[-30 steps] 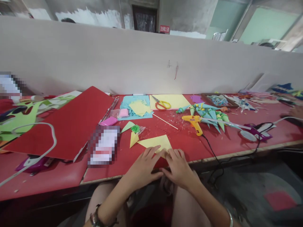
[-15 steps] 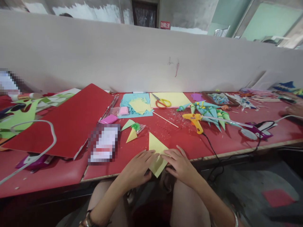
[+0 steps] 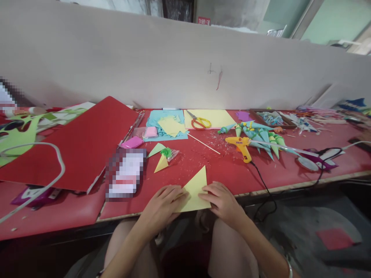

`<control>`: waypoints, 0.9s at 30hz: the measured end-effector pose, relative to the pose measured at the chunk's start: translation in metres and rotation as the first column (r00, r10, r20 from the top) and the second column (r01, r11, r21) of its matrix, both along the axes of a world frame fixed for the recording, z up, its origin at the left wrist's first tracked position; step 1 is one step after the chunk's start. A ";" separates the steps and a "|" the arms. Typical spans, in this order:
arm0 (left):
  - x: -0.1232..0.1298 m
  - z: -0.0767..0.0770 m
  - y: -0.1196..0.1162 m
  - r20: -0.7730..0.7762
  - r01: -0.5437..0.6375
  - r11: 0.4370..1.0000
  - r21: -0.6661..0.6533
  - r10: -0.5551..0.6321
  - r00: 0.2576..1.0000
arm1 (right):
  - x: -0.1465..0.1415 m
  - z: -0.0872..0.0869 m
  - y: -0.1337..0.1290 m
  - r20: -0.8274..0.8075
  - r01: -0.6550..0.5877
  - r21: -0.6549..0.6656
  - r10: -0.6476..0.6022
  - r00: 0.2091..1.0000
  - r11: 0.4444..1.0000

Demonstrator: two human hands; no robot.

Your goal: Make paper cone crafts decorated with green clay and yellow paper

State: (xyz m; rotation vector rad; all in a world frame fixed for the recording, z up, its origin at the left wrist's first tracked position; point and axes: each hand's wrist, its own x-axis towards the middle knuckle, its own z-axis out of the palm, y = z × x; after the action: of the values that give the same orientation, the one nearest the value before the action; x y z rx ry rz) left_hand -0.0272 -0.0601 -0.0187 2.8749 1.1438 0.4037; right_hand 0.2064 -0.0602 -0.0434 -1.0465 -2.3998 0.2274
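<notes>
A yellow paper (image 3: 196, 190) with a pointed top lies at the table's front edge, its lower edge reaching over it. My left hand (image 3: 165, 201) has its fingers on the paper's left side, and my right hand (image 3: 222, 199) grips the right side between thumb and fingers. Beyond them are a small yellow paper cone (image 3: 161, 164) and a green piece in clear plastic (image 3: 167, 153). A yellow glue gun (image 3: 242, 148) lies to the right, beside several blue and green paper cones (image 3: 261, 138).
Scissors (image 3: 198, 120) rest on yellow sheets at the back. A thin stick (image 3: 204, 143) lies mid-table. On the left are a phone (image 3: 126, 173) and a big red board (image 3: 72, 148). The glue gun's black cord (image 3: 262, 181) hangs over the front edge.
The yellow paper has turned, its top point moving from the left to the right and its lower edge now nearly level. Both hands stay at its sides. The view has shifted slightly.
</notes>
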 end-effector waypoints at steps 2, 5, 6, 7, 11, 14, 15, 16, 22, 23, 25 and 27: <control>0.001 -0.002 0.000 0.024 -0.031 0.999 -0.020 0.031 0.999 | -0.003 0.001 0.001 -0.003 0.004 -0.012 -0.004 1.000 1.000; 0.002 -0.004 0.000 0.052 -0.087 0.996 -0.018 0.088 0.995 | -0.008 0.005 0.001 -0.012 0.036 -0.067 -0.037 0.999 0.997; 0.003 -0.005 0.000 0.067 -0.101 0.995 -0.011 0.101 0.993 | -0.010 0.006 0.001 -0.021 0.047 -0.086 -0.049 0.999 0.995; 0.003 -0.005 0.000 0.083 -0.115 0.993 -0.005 0.115 0.990 | -0.011 0.008 0.001 -0.032 0.056 -0.107 -0.060 0.998 0.993; 0.003 -0.007 0.005 0.162 -0.161 0.987 -0.005 0.160 0.974 | -0.015 0.013 0.005 -0.089 0.069 -0.173 -0.085 0.992 0.982; 0.003 -0.011 0.009 0.246 -0.176 0.982 -0.064 0.186 0.951 | -0.019 0.011 0.008 -0.135 0.116 -0.186 -0.142 0.981 0.976; 0.003 -0.012 0.010 0.262 -0.186 0.978 -0.093 0.204 0.943 | -0.020 0.010 0.009 -0.148 0.140 -0.188 -0.169 0.974 0.972; 0.004 -0.013 0.011 0.265 -0.204 0.971 -0.124 0.230 0.936 | -0.022 0.009 0.009 -0.157 0.166 -0.191 -0.197 0.968 0.967; 0.007 -0.011 0.013 0.191 -0.352 0.904 -0.242 0.400 0.896 | -0.026 0.004 0.010 -0.115 0.291 -0.207 -0.319 0.941 0.934; 0.008 -0.011 0.013 0.182 -0.370 0.895 -0.247 0.419 0.890 | -0.027 0.004 0.010 -0.098 0.307 -0.196 -0.330 0.939 0.931; 0.008 -0.010 0.014 0.162 -0.404 0.881 -0.246 0.448 0.879 | -0.028 0.004 0.010 -0.070 0.330 -0.168 -0.345 0.936 0.929; 0.006 -0.010 0.014 0.139 -0.423 0.876 -0.231 0.460 0.877 | -0.027 0.004 0.010 -0.048 0.338 -0.148 -0.348 0.936 0.930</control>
State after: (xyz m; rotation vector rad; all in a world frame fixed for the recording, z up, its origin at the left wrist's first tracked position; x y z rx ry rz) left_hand -0.0209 -0.0462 -0.0291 2.3301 1.6970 0.5286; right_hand 0.1792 -0.0501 -0.0391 -1.4730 -2.1144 0.3040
